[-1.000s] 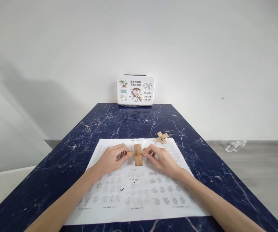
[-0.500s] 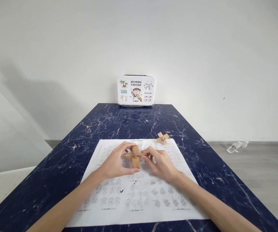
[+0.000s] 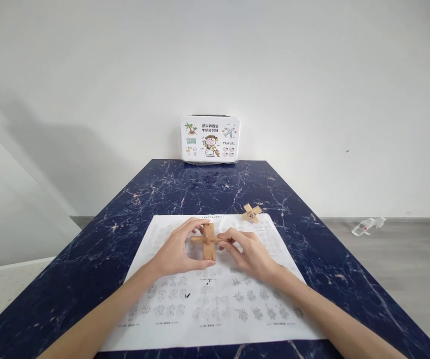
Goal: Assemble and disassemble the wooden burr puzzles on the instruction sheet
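A cross-shaped wooden puzzle point(image 3: 209, 241) is held upright above a white printed sheet point(image 3: 215, 309). My left hand point(image 3: 175, 252) curls round its left side, thumb and fingers closed on the horizontal bar. My right hand point(image 3: 247, 252) pinches the right end of that bar with its fingertips. A second, smaller wooden cross piece point(image 3: 251, 213) lies on the sheet's far right corner, apart from both hands.
The sheet lies on a dark blue marbled table point(image 3: 87, 259). A white illustrated box point(image 3: 210, 140) stands at the table's far edge against the wall. A clear plastic bottle point(image 3: 366, 226) lies on the grey floor to the right.
The puzzle has been turned a little and shifted slightly left. My left fingers have moved from pinching the bar's end to wrapping round the cross. My right hand has followed leftward.
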A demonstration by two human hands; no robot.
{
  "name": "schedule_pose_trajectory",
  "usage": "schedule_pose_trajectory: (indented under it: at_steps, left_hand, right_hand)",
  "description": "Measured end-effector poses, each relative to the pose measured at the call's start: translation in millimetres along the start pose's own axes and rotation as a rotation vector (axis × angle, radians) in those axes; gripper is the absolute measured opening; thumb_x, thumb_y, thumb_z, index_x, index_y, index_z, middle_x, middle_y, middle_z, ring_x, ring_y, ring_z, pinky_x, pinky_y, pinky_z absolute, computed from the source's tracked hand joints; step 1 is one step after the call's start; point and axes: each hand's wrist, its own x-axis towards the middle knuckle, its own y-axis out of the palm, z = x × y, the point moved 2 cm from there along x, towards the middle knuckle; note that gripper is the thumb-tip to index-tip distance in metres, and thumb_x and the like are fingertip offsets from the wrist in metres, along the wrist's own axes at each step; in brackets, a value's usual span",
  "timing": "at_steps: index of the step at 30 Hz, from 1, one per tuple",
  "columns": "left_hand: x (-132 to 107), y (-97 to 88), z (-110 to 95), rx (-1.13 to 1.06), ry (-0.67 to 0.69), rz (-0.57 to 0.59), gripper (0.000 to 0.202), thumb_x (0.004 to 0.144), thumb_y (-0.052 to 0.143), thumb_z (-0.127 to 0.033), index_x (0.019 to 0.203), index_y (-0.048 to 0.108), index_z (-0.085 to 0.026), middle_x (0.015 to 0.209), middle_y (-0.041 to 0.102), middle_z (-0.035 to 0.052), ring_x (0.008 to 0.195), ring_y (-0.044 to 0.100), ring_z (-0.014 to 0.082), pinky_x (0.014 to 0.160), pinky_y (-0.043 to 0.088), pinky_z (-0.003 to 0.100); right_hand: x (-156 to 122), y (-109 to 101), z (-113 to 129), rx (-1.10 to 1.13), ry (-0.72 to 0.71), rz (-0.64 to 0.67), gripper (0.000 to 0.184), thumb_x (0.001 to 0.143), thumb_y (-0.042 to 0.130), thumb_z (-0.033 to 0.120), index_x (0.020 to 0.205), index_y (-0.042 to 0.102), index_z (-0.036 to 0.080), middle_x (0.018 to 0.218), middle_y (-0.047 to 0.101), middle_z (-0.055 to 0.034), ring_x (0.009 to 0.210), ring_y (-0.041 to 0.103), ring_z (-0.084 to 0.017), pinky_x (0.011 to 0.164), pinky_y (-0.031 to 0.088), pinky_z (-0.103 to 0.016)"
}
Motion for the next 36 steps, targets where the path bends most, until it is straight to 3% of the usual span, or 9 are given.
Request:
schedule_pose_trajectory:
  at_steps: [8, 12, 16, 19, 22, 26, 32, 36]
  left_hand:
    - [0, -3.2, 2, -0.008, 0.034, -0.011, 0.080, 0.068, 0.092, -0.036, 0.140, 0.056, -0.030, 0.133, 0.065, 0.0085, 0.114, 0.066, 0.0286, 0.101, 0.057, 0.048]
    - [-2, -3.2, 3, 0.039, 0.085, -0.026, 0.085, 0.069, 0.092, -0.039, 0.144, 0.052, -0.031, 0.136, 0.063, 0.0095, 0.118, 0.066, 0.0296, 0.103, 0.057, 0.049]
    - [-5, -2.9, 2, 0.160, 0.172, -0.104, 0.084, 0.074, 0.090, -0.043, 0.147, 0.048, -0.032, 0.144, 0.061, 0.0107, 0.130, 0.061, 0.0336, 0.110, 0.052, 0.053]
    - [-6, -1.5, -1, 0.269, 0.230, -0.131, 0.083, 0.077, 0.088, -0.046, 0.148, 0.046, -0.033, 0.143, 0.063, 0.0105, 0.130, 0.062, 0.0344, 0.111, 0.050, 0.055]
    - [-6, 0.5, -4, 0.339, 0.323, -0.152, 0.081, 0.081, 0.084, -0.047, 0.150, 0.044, -0.032, 0.141, 0.065, 0.0111, 0.125, 0.065, 0.0335, 0.108, 0.052, 0.055]
    - [-6, 0.9, -6, 0.375, 0.413, -0.174, 0.085, 0.083, 0.084, -0.046, 0.153, 0.038, -0.031, 0.139, 0.066, 0.0123, 0.122, 0.067, 0.0319, 0.105, 0.053, 0.051]
    - [-5, -13.4, 3, 0.355, 0.268, -0.239, 0.084, 0.079, 0.088, -0.044, 0.149, 0.044, -0.031, 0.143, 0.062, 0.0114, 0.130, 0.061, 0.0334, 0.110, 0.050, 0.052]
    - [-5, -22.5, 9, 0.322, 0.154, -0.292, 0.081, 0.077, 0.089, -0.042, 0.146, 0.048, -0.030, 0.142, 0.060, 0.0109, 0.126, 0.061, 0.0325, 0.111, 0.050, 0.054]
  right_hand:
    - [-2, 2, 3, 0.001, -0.021, 0.001, 0.013, 0.106, 0.052, 0.029, 0.110, 0.064, 0.026, 0.098, 0.078, -0.0048, 0.083, 0.073, -0.021, 0.074, 0.055, -0.036]
    - [-1, 1, 6, 0.031, 0.036, -0.015, 0.009, 0.103, 0.058, 0.032, 0.109, 0.062, 0.027, 0.096, 0.076, -0.0042, 0.080, 0.070, -0.021, 0.075, 0.056, -0.038]
    - [4, 3, 8, 0.286, 0.124, -0.037, 0.035, 0.096, 0.068, 0.042, 0.124, 0.053, 0.026, 0.123, 0.070, -0.0109, 0.105, 0.071, -0.025, 0.088, 0.061, -0.043]
    - [5, 8, 8, 0.431, 0.169, -0.001, 0.057, 0.094, 0.071, 0.052, 0.137, 0.043, 0.027, 0.132, 0.065, -0.0139, 0.121, 0.067, -0.028, 0.103, 0.057, -0.051]
    - [4, 14, 9, 0.526, 0.249, 0.076, 0.070, 0.091, 0.075, 0.055, 0.144, 0.037, 0.028, 0.134, 0.064, -0.0147, 0.123, 0.068, -0.030, 0.105, 0.056, -0.054]
    - [4, 15, 5, 0.614, 0.322, 0.100, 0.073, 0.087, 0.080, 0.054, 0.141, 0.037, 0.028, 0.129, 0.067, -0.0137, 0.116, 0.072, -0.029, 0.102, 0.058, -0.052]
    - [9, 0, -16, 0.482, 0.344, -0.012, 0.052, 0.095, 0.068, 0.056, 0.132, 0.044, 0.029, 0.126, 0.070, -0.0119, 0.119, 0.069, -0.027, 0.104, 0.057, -0.052]
    - [8, -4, -20, 0.176, 0.267, -0.112, 0.059, 0.084, 0.079, 0.042, 0.132, 0.049, 0.024, 0.124, 0.069, -0.0137, 0.114, 0.068, -0.029, 0.101, 0.056, -0.052]
